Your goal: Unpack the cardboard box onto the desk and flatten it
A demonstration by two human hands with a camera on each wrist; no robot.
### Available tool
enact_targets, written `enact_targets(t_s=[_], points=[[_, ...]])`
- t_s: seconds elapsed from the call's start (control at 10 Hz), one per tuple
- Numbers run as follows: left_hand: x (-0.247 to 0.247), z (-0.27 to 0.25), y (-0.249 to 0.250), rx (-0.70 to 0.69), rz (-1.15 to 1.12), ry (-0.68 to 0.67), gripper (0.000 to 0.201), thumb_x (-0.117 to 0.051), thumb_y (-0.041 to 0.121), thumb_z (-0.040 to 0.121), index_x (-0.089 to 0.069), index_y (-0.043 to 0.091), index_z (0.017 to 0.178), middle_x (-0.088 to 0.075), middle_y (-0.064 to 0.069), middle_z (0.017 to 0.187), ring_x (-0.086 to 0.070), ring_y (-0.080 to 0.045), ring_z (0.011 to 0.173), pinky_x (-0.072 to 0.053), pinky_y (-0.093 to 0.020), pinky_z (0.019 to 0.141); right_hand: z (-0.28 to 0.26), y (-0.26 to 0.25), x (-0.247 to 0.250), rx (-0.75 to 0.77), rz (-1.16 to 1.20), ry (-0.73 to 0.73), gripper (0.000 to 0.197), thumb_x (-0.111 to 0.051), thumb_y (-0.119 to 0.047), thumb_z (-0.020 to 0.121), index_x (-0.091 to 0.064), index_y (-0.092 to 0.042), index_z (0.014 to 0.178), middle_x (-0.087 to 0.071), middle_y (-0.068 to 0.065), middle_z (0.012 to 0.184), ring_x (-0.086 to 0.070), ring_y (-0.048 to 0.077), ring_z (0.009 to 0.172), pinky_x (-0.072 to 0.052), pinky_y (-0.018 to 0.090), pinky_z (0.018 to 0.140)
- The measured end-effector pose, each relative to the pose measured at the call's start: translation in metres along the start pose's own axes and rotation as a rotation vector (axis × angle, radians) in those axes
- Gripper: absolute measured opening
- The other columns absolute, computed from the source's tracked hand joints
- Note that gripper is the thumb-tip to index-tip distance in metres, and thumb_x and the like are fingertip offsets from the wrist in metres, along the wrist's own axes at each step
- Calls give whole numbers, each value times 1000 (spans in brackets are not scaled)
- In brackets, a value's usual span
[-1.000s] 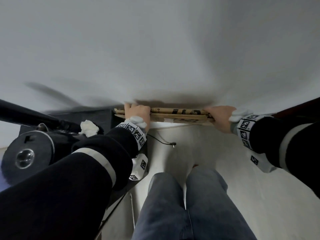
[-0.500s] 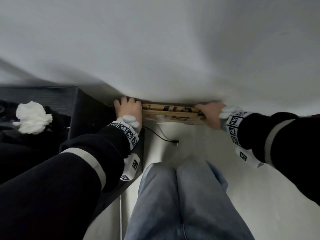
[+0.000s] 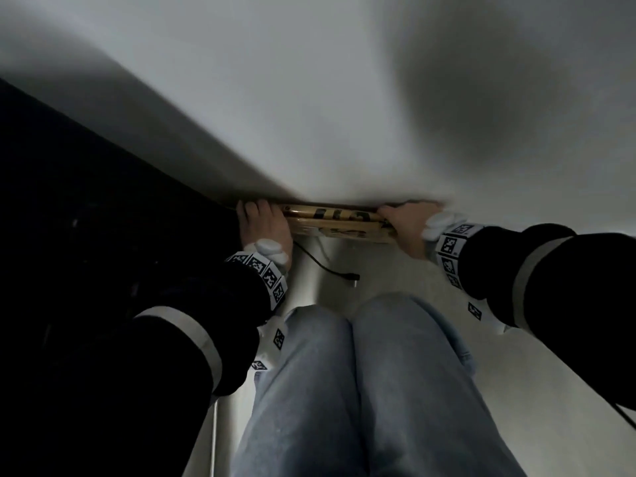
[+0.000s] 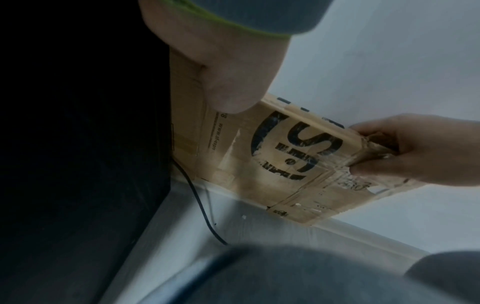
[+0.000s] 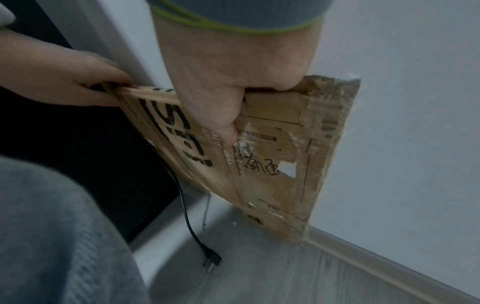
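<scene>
The flattened cardboard box [image 3: 334, 222], brown with black print and torn tape, stands on edge close along the white wall. My left hand [image 3: 261, 222] grips its top edge at the left end, beside the dark desk side. My right hand [image 3: 409, 222] grips the top edge at the right end. In the left wrist view the box [image 4: 272, 164] hangs below my left hand's thumb [image 4: 228, 82], with the right hand [image 4: 415, 152] pinching the far end. In the right wrist view the box [image 5: 272, 185] has its lower corner down by the baseboard, and whether it touches the floor I cannot tell.
A black cable with a plug [image 5: 205, 253] lies on the grey floor under the box. The dark desk side [image 3: 103, 235] closes off the left. A baseboard [image 5: 389, 257] runs along the wall. My legs in jeans [image 3: 344, 390] fill the near ground.
Both hands keep their hold on the flat box at the wall. My view has swung, so the desk top with the white wad and the round black object has left the picture.
</scene>
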State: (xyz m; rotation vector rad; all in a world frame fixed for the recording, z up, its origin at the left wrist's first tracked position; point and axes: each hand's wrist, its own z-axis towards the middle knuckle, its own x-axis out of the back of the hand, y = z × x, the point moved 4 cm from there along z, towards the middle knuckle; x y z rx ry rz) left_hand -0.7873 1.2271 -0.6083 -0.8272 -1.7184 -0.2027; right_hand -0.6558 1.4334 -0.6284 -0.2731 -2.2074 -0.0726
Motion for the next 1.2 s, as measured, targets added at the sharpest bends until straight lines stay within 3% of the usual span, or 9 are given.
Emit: enact_targets(t_s=[0.2,0.3,0.5,0.6,0.7,0.8,0.9,1.0,1.2], points=[[-42,17,11,20,-97,-103,47,-27,14,97,-49,-5,135,-54,-22,129,-46,-39,123,-16,-48,122,22,-3,-27,3,-47,-17,48,-58,-20,87,-45,-16,133,-69,10,111,-67,29,95,-42,28,67],[-51,25,15,16,-130,-27,63,-14,16,85,-63,-7,117,-63,-23,109,-57,-40,108,-30,-51,118,26,-3,-33,-14,-57,-34,42,-57,-17,87,-47,-15,127,-68,10,110,-66,28,93,-41,29,66],[-67,36,18,-42,-112,-1,34,-59,27,68,-76,2,83,-66,-13,76,-66,-31,72,-52,-40,97,32,1,-35,-53,-51,7,41,-56,-10,85,-48,-11,126,-67,13,113,-66,29,94,-43,30,67],[-79,37,20,-74,-94,-45,44,-77,27,50,-75,1,85,-66,-13,77,-67,-31,72,-50,-40,98,31,1,-38,-82,-50,14,39,-55,-10,85,-51,-10,124,-67,13,113,-66,30,96,-45,30,68],[-78,39,26,-31,-78,35,36,-47,19,76,-73,1,91,-66,-14,84,-67,-31,84,-35,-49,108,29,0,-42,-107,-49,60,39,-58,-10,81,-53,-9,120,-68,12,112,-67,30,96,-48,32,71],[-74,37,27,10,-94,-87,45,-27,11,94,-63,3,118,-61,-14,113,-57,-31,114,-17,-41,121,25,-2,-41,-122,-6,102,43,-63,-13,81,-52,-9,122,-65,13,119,-64,31,103,-51,35,77],[-67,34,24,62,-44,-132,36,-37,17,100,-51,6,132,-52,-13,127,-46,-30,125,-13,-38,122,12,-2,-34,-131,53,127,44,-64,-14,83,-49,-8,123,-61,15,124,-60,32,110,-48,35,81],[-38,24,27,31,-23,-151,38,-55,28,96,-52,10,129,-51,-13,131,-47,-31,123,-30,-39,113,-12,-3,-11,-125,97,180,44,-64,-15,83,-49,-9,123,-58,15,127,-57,32,114,-47,35,83],[42,-13,30,12,-256,-173,45,-64,41,94,-53,11,127,-48,-11,132,-49,-29,123,-43,-37,95,-65,-6,38,-143,199,174,38,-58,-22,89,-49,-8,123,-58,14,125,-59,33,109,-46,36,79]])
